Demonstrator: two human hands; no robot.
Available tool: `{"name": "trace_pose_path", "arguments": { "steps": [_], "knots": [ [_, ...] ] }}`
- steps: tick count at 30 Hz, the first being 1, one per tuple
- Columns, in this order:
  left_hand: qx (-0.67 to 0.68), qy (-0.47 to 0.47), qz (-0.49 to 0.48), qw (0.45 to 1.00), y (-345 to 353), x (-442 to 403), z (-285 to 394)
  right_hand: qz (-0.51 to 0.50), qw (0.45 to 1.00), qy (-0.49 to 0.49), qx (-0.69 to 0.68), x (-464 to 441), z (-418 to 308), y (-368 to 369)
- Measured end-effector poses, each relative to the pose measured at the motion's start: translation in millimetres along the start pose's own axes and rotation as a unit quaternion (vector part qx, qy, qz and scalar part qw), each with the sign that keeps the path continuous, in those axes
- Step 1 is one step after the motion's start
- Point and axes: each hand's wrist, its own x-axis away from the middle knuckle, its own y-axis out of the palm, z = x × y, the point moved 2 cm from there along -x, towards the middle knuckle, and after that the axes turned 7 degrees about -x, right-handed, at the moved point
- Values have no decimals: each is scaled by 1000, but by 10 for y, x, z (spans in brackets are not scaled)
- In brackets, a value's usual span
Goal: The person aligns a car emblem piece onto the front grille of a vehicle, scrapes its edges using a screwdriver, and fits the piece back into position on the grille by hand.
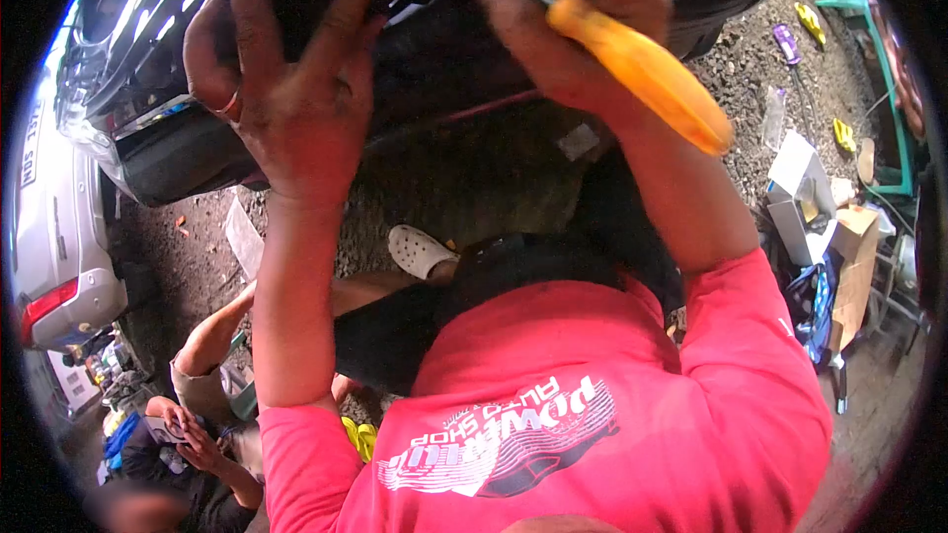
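My right hand (583, 10) grips a screwdriver (642, 69) with an orange handle. Its fingers close round the shaft near the handle, and the handle sticks out towards the lower right. The metal shaft points up and left to the dark car bodywork (434, 64), where its tip is close to the top edge of the view. My left hand (296, 89) is raised against the same dark bodywork, its fingers spread and apart. I cannot tell how firmly its fingertips touch the surface. Shadow hides the spot between the two hands.
A silver car (69, 227) stands at the left. Lower left, another person (207, 454) holds a small object in their hands. On the gravel at right lie a purple item (786, 42), yellow items (811, 25), an opened white box (798, 183) and a cardboard box (854, 266).
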Motion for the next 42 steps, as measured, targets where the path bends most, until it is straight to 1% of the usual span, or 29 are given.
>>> {"name": "trace_pose_path", "arguments": {
  "steps": [1, 3, 5, 7, 9, 12, 13, 16, 17, 20, 23, 26, 29, 32, 33, 39, 42],
  "knots": [
    [4, -5, 1, 1000, -13, -4, 17, 9, 1000, -21, -14, -72, -9, -16],
    [8, -13, 1, 1000, -22, -2, 18, 17, 999, -17, -33, -203, -29, -58],
    [53, -15, 21, 998, -23, -14, 22, -44, 997, -69, 2, -344, -7, -113],
    [49, -14, 13, 999, -40, -26, 24, -96, 989, -111, 20, -497, -49, -151],
    [44, -11, 3, 999, -32, -30, 14, -128, 982, -135, 25, -537, -4, -124],
    [70, -22, 24, 997, -22, -14, 17, -150, 980, -134, -16, -542, 75, -71],
    [59, -25, 16, 998, -16, -20, 19, -140, 983, -119, 5, -549, 15, -91],
    [48, -30, -5, 998, -53, -27, 39, -169, 972, -149, 68, -547, 67, -102],
    [46, -29, -13, 998, -54, -36, 41, -164, 971, -162, 59, -554, 69, -93],
    [72, -35, 4, 997, -26, -15, 25, -149, 980, -133, 24, -528, 72, -73],
    [96, -41, 5, 995, -26, -24, 10, -158, 980, -119, 16, -509, 126, -84],
    [87, -40, 29, 995, 21, 5, 29, -165, 980, -112, 17, -534, 100, -76],
    [94, -35, 28, 995, 6, 2, 22, -131, 985, -116, 11, -503, 212, -63],
    [89, -24, 41, 995, 25, 2, 11, -159, 979, -129, 14, -571, 102, -83],
    [88, -27, 42, 995, 19, -7, 8, -169, 979, -108, 20, -556, 87, -118],
    [110, -36, 16, 993, 6, 6, 4, -203, 969, -133, 42, -593, 129, -107],
    [126, -35, 41, 991, 17, 10, -7, -202, 970, -131, 41, -568, 177, -106]
  ]
}}
